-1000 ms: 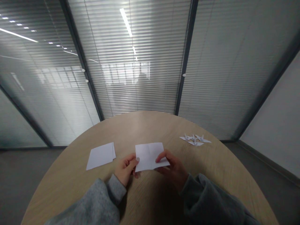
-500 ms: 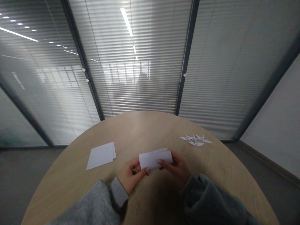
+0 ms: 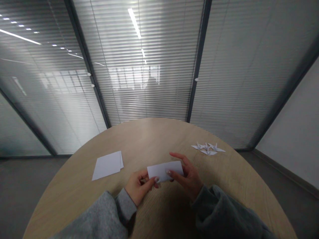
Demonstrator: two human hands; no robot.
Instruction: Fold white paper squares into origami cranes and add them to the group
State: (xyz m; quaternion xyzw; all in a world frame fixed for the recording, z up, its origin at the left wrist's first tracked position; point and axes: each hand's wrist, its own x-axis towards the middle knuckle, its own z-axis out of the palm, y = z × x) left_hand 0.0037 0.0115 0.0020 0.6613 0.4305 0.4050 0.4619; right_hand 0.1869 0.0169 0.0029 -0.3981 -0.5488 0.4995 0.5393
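Observation:
A white sheet of paper, folded into a narrow rectangle, is held just above the table between both hands. My left hand pinches its left end, thumb on the front near the lower edge. At the right end, my right hand grips the paper with the thumb pressed on its front face. The right index finger is raised and stretched out above the upper edge. Fingers behind the paper are mostly hidden.
On the round wooden table, a small stack of white paper sheets lies to the left. Several folded white paper cranes sit together at the right. Beyond the table's far edge stand glass partitions with blinds.
The paper's back layer, which showed above the front one, now lines up with it or is hidden. My right index finger has lifted off the paper's upper edge.

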